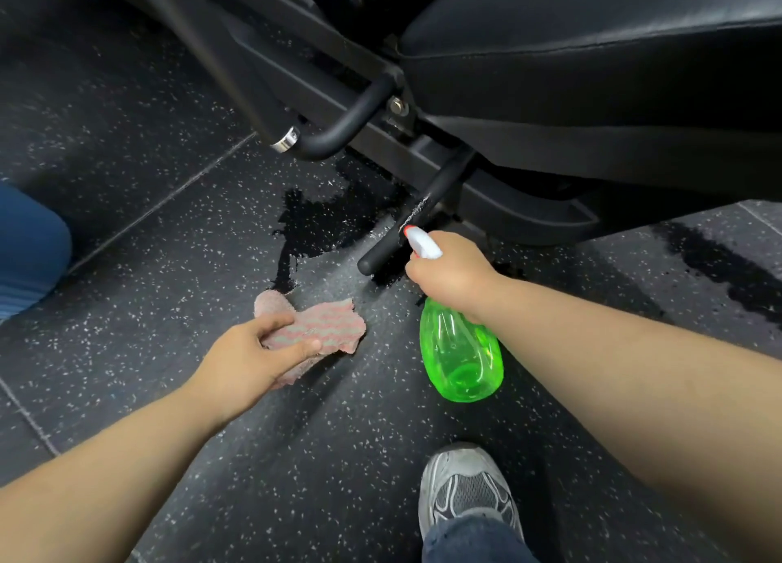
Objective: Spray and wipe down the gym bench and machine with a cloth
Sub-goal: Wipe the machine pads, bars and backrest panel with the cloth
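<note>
My right hand (pixel 450 272) grips the white trigger head of a green spray bottle (pixel 461 353), its red-tipped nozzle right at a black handle bar (pixel 412 224) that juts from the machine frame. White spray foam streaks that bar. My left hand (pixel 254 351) holds a pink and grey cloth (pixel 326 323) low over the floor, left of the bottle. The black padded bench seat (pixel 592 42) fills the upper right, above the black frame (pixel 321 84).
Wet dark patches (pixel 321 219) spread on the speckled rubber floor under the bar and at the right (pixel 719 274). My grey shoe (pixel 467 490) stands at the bottom centre. A curved black tube with a chrome cap (pixel 287 139) sticks out leftward. My blue-clad knee (pixel 29 245) is at the left edge.
</note>
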{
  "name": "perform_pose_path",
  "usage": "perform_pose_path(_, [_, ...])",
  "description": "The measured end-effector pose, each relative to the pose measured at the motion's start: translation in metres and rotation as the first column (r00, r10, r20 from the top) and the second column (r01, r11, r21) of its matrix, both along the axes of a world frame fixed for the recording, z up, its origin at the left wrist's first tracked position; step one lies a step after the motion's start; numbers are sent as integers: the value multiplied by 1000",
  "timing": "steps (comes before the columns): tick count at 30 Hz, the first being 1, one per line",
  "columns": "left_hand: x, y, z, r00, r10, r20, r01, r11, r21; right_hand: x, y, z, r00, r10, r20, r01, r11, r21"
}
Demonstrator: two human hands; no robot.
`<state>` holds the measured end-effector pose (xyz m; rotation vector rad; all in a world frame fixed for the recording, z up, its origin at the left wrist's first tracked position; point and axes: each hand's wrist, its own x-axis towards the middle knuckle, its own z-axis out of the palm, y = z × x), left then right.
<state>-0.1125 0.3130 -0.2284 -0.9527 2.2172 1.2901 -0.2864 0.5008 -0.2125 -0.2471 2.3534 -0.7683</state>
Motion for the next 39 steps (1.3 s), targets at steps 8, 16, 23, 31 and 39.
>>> perform_pose_path(8, [-22,-23,22,975,158,-156,-180,973,-142,-22,-61,50,984,-12,-178,-35,965,-258])
perform_pose_path(16, [-11,-38,29,973,191,-127,-209,967,-148,-16,-110,101,976,13,-219,-137,816,-561])
perform_pose_path(23, [-3,-42,29,981,173,-88,-186,968,-168,-16,-117,103,937,106,-334,-238,892,-383])
perform_pose_path(31, [-5,-25,21,991,111,-75,-122,980,-154,7,-50,52,950,270,-155,-264,963,61])
perform_pose_path(39, [-26,15,24,995,8,-104,-27,982,-185,23,65,18,969,-5,-246,39,990,132])
